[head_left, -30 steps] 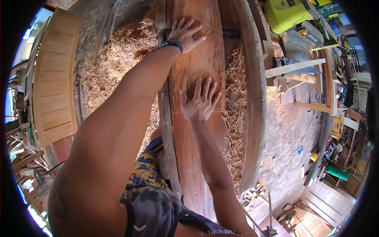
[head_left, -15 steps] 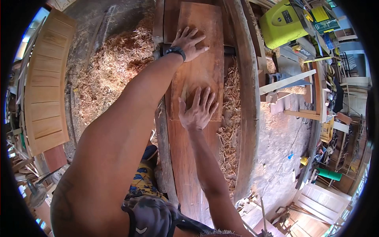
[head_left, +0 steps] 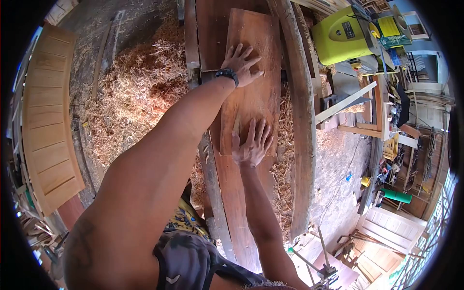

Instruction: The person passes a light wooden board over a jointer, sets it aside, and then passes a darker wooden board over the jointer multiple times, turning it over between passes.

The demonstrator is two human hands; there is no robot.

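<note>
A reddish-brown wooden board (head_left: pixel 256 104) lies flat on top of a longer wooden plank (head_left: pixel 237 203). My left hand (head_left: pixel 241 66), with a dark watch on its wrist, rests on the board's upper half, palm down and fingers spread. Lower down, near the board's close end, my right hand (head_left: pixel 252 145) also lies flat with its fingers spread. Neither hand grips anything; both touch the board's face. The surface under my palms is hidden.
Timber rails (head_left: pixel 302 121) flank the plank. Curled wood shavings (head_left: pixel 137 96) cover the floor at left, near a panelled wooden door (head_left: pixel 50 116). At right are a lime-green machine (head_left: pixel 340 36), a pale wooden strip (head_left: pixel 345 102) and a rough floor (head_left: pixel 333 169).
The whole view has shifted slightly, so board and hands appear a little lower and further right. Both hands keep about the same places on the board.
</note>
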